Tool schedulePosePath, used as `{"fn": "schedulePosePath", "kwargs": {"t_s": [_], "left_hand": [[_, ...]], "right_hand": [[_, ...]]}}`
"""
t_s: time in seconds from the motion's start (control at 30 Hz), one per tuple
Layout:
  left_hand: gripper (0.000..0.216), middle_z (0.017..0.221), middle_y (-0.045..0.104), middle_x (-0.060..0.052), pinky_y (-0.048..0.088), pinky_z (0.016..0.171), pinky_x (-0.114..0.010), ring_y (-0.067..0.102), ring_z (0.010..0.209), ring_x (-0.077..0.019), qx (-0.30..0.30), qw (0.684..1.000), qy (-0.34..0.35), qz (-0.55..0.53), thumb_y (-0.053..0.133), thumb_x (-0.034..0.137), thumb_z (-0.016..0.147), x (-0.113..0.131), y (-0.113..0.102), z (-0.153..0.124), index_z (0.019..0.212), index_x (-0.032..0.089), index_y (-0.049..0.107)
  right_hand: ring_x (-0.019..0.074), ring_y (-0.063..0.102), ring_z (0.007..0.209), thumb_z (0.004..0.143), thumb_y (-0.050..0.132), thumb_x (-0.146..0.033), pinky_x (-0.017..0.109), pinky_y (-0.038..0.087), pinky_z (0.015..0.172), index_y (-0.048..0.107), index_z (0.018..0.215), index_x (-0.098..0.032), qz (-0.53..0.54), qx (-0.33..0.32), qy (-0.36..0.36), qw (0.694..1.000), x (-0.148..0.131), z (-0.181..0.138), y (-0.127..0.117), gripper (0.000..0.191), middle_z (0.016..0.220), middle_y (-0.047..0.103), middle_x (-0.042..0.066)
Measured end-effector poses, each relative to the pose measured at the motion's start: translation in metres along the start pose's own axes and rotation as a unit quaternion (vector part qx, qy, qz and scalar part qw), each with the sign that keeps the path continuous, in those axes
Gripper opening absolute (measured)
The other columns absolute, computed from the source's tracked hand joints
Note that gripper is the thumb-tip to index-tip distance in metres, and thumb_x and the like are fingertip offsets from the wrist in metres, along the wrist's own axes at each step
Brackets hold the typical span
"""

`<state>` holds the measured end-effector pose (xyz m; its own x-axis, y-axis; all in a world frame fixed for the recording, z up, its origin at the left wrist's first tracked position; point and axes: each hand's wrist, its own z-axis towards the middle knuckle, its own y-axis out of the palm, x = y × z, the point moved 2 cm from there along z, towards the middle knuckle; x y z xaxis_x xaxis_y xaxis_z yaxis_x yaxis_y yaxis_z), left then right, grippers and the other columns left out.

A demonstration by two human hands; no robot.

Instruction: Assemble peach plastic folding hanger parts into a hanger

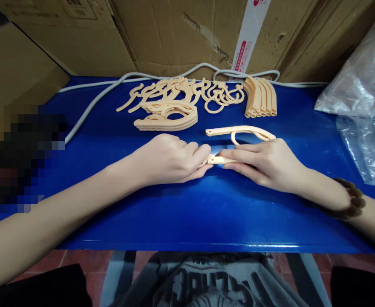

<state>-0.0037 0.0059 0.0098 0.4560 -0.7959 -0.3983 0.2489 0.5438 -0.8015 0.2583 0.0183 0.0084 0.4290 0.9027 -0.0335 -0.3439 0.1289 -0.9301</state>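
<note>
Above the blue table, both my hands meet around cream plastic folding-hanger pieces. My left hand (174, 157) is closed with its fingers curled, pinching one piece that its fingers mostly hide. My right hand (264, 164) grips a hanger arm (219, 160) between thumb and fingers. That arm's holed end meets the left fingertips; whether the two pieces are joined I cannot tell. Just beyond the right hand is another curved hanger piece (238, 129) with a loop beneath it, partly hidden by the knuckles. Whether that hand touches it is unclear.
Behind the hands lie stacked hanger arms (166, 124), a spread of hanger hooks (219, 96) and a bundle of curved arms (260, 100). A white cable (94, 94) runs along the back, before cardboard boxes (174, 38). Plastic bags (360, 72) stand at the right.
</note>
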Motion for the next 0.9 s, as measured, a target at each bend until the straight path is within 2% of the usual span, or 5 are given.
{"fn": "schedulePosePath", "kwargs": {"t_s": [0.37, 0.5, 0.67, 0.77, 0.9], "left_hand": [[0.049, 0.059, 0.061, 0.001, 0.036, 0.048, -0.033, 0.060, 0.046, -0.0174, -0.008, 1.000, 0.001, 0.004, 0.043, 0.036, 0.126, 0.004, -0.001, 0.000, 0.081, 0.023, 0.059], [0.047, 0.060, 0.060, 0.002, 0.033, 0.052, -0.033, 0.057, 0.048, -0.0174, -0.027, 1.000, 0.003, -0.001, 0.046, 0.037, 0.124, 0.004, 0.001, -0.002, 0.080, 0.024, 0.058], [0.050, 0.058, 0.058, 0.003, 0.035, 0.050, -0.031, 0.054, 0.047, -0.0157, 0.001, 1.000, 0.013, 0.006, 0.044, 0.035, 0.125, 0.001, -0.003, -0.001, 0.079, 0.023, 0.059], [0.052, 0.057, 0.057, 0.003, 0.035, 0.049, -0.031, 0.053, 0.047, -0.0153, 0.012, 1.000, 0.022, 0.009, 0.044, 0.033, 0.125, 0.000, -0.010, 0.003, 0.076, 0.024, 0.058], [0.052, 0.058, 0.054, 0.005, 0.038, 0.052, -0.030, 0.049, 0.048, -0.0140, 0.008, 0.999, 0.042, -0.033, 0.047, 0.036, 0.125, 0.007, -0.013, 0.003, 0.074, 0.024, 0.054]], "right_hand": [[0.0186, 0.086, 0.091, 0.127, 0.046, -0.040, 0.029, 0.051, 0.067, 0.084, 0.147, -0.023, -0.004, -0.011, -0.002, 1.000, 0.004, 0.000, -0.003, 0.046, 0.107, 0.093, 0.005], [0.0196, 0.086, 0.096, 0.126, 0.047, -0.041, 0.030, 0.055, 0.073, 0.082, 0.151, -0.024, 0.014, -0.037, 0.007, 0.999, 0.006, 0.000, -0.003, 0.046, 0.115, 0.093, 0.006], [0.0189, 0.084, 0.093, 0.127, 0.045, -0.040, 0.030, 0.053, 0.070, 0.082, 0.149, -0.023, 0.020, -0.035, 0.002, 0.999, 0.004, 0.000, -0.004, 0.047, 0.116, 0.092, 0.007], [0.0162, 0.078, 0.079, 0.128, 0.043, -0.047, 0.030, 0.047, 0.066, 0.086, 0.137, -0.021, -0.008, -0.022, -0.007, 1.000, 0.004, 0.000, -0.007, 0.051, 0.103, 0.089, 0.007], [0.0165, 0.069, 0.070, 0.123, 0.038, -0.070, 0.033, 0.045, 0.066, 0.084, 0.113, -0.020, -0.071, -0.011, -0.044, 0.996, 0.009, 0.000, -0.015, 0.069, 0.083, 0.079, 0.004]]}}
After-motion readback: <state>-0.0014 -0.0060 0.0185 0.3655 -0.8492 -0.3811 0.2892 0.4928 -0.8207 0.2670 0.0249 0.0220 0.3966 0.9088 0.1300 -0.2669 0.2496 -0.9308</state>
